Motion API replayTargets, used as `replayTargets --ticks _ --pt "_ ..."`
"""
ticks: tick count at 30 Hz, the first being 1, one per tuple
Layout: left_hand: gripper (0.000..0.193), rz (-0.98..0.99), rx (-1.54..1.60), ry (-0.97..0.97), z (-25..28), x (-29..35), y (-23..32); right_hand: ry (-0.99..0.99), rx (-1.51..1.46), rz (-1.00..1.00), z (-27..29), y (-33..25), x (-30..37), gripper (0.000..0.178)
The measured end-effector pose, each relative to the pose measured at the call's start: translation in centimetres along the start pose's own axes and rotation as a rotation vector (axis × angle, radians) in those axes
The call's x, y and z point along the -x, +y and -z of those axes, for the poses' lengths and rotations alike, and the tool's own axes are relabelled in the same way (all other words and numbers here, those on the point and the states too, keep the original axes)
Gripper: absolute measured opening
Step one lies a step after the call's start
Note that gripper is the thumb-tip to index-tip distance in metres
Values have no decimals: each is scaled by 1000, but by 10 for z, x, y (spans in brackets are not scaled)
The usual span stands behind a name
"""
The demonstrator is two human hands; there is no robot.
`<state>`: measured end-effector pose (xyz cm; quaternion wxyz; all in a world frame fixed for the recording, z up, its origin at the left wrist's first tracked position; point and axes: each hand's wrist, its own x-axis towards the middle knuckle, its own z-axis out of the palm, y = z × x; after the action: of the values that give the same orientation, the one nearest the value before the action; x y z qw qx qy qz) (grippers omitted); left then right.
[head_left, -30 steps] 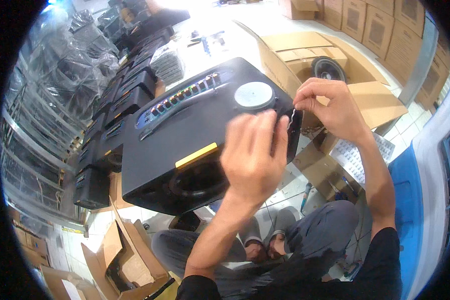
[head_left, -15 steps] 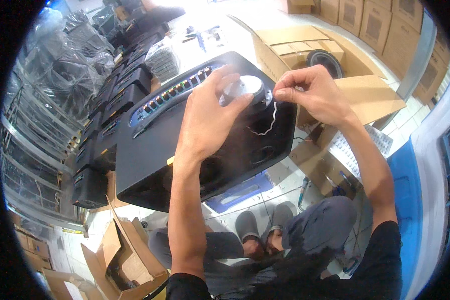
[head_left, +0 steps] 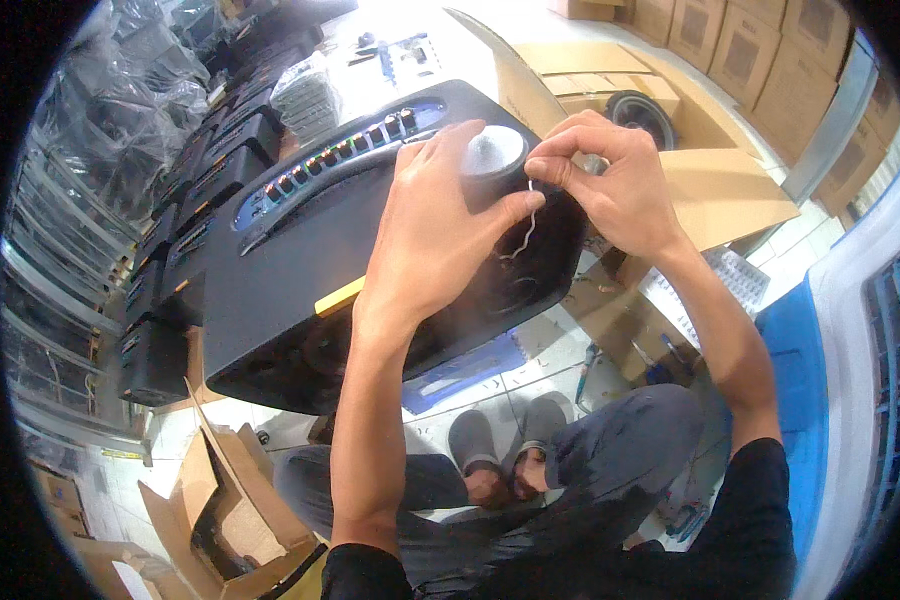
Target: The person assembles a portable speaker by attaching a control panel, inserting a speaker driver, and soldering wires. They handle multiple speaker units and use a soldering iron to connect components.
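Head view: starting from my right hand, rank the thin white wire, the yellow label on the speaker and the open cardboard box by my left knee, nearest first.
From the right hand:
1. Thin white wire, pinched in its fingers, dangling over the black speaker.
2. Yellow label, on the speaker's front face, left of the wire.
3. Open cardboard box, bottom left on the floor.

**Around the workplace**

Open cardboard boxes (head_left: 700,190) lie at upper right, one with a round black speaker driver (head_left: 638,108) beside it. More black units (head_left: 185,240) line up at left, next to plastic-wrapped stock (head_left: 120,90). A blue mat (head_left: 795,370) covers the floor at right; another torn carton (head_left: 220,510) sits at lower left.
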<state>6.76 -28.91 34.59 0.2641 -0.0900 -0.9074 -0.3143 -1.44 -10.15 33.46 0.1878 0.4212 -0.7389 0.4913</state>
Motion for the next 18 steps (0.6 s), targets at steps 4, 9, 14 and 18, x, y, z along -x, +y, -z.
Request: replayTargets --ticks 4,9,14,18 --pt "62 1 -18 -19 -1 -2 0 -23 -33 -105 1 5 -1 14" --pt "65 -33 -2 1 -5 -1 -4 -93 51 -123 7 5 0 14" --pt "68 -119 -84 31 -11 -2 -10 -140 64 -139 11 3 0 12" --pt "72 -104 -84 11 -10 -1 -9 -175 57 -224 13 3 -3 16"
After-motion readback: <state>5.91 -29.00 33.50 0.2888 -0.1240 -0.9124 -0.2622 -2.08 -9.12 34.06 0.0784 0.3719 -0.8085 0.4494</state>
